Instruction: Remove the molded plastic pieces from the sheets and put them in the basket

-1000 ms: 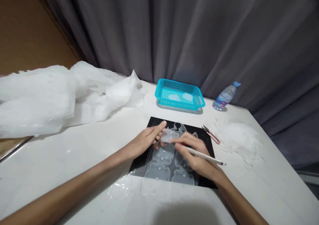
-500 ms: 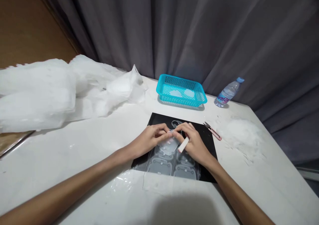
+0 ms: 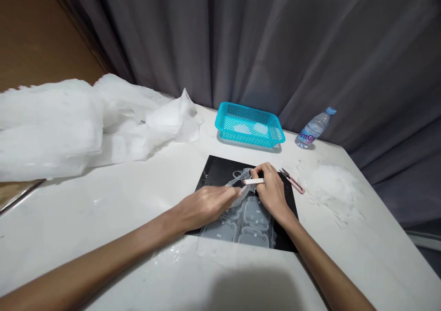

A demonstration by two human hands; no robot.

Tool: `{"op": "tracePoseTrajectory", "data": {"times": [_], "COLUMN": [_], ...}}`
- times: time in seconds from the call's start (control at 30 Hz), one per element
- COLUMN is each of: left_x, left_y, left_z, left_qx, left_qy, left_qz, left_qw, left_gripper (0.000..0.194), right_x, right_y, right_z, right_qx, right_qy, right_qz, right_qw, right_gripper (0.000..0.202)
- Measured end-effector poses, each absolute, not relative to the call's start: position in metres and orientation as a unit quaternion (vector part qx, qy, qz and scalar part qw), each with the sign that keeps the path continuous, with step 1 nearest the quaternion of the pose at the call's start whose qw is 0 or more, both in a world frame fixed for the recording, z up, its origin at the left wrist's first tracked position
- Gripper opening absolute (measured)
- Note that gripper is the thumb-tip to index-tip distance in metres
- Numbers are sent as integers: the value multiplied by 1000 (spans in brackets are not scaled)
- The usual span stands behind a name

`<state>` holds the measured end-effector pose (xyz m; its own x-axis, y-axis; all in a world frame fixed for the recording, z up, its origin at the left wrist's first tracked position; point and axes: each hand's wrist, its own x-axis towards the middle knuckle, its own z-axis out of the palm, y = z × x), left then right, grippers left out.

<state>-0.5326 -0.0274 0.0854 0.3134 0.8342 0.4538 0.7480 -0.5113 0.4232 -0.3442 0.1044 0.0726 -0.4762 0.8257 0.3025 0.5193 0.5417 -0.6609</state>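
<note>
Together, left hand (image 3: 206, 205) and right hand (image 3: 271, 188) on clear film (image 3: 237, 200).

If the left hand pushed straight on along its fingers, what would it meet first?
The left hand would first meet the clear film at its fingertips, then likely the right hand or its white stick; depth there is unclear.

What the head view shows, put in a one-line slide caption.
Left hand and right hand grip clear film over a black mat, turquoise basket beyond.
</note>
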Motion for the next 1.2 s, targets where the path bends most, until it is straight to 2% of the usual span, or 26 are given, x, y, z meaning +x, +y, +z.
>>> {"op": "tracePoseTrajectory", "data": {"times": [0.13, 0.3, 0.43, 0.5, 0.6, 0.73, 0.83, 0.93, 1.07, 1.2], "left_x": [-535, -534, -533, -530, -526, -523, -516, -510, -514, -526], "left_y": [-26, -15, -7, -6, -6, -7, -13, -21, -21, -15], "left_z": [81, 91, 100, 102, 102, 101, 106, 113, 116, 118], "left_qx": [763, 579, 470, 439, 412, 404, 377, 417, 474, 470], "left_qy": [508, 607, 531, 510, 516, 510, 490, 451, 477, 498], "left_qz": [350, 454, 536, 543, 540, 536, 517, 444, 454, 494], "left_qw": [190, 301, 458, 502, 522, 538, 592, 653, 584, 536], "left_gripper": [25, 25, 33, 39, 46, 46, 49, 45, 36, 35], "right_x": [-344, -335, -327, -325, -323, -321, -323, -326, -321, -313], "right_y": [106, 108, 104, 102, 100, 99, 100, 104, 110, 105], "right_z": [74, 87, 91, 92, 95, 98, 93, 84, 83, 95], "right_qx": [-407, -337, -300, -298, -285, -262, -284, -321, -331, -347], "right_qy": [-819, -829, -826, -816, -801, -803, -839, -858, -855, -816], "right_qz": [264, 358, 416, 433, 466, 479, 385, 270, 249, 252], "right_qw": [306, 265, 233, 240, 244, 238, 260, 295, 311, 387], "right_gripper": [25, 47, 37, 33, 32, 32, 24, 21, 15, 30]}}
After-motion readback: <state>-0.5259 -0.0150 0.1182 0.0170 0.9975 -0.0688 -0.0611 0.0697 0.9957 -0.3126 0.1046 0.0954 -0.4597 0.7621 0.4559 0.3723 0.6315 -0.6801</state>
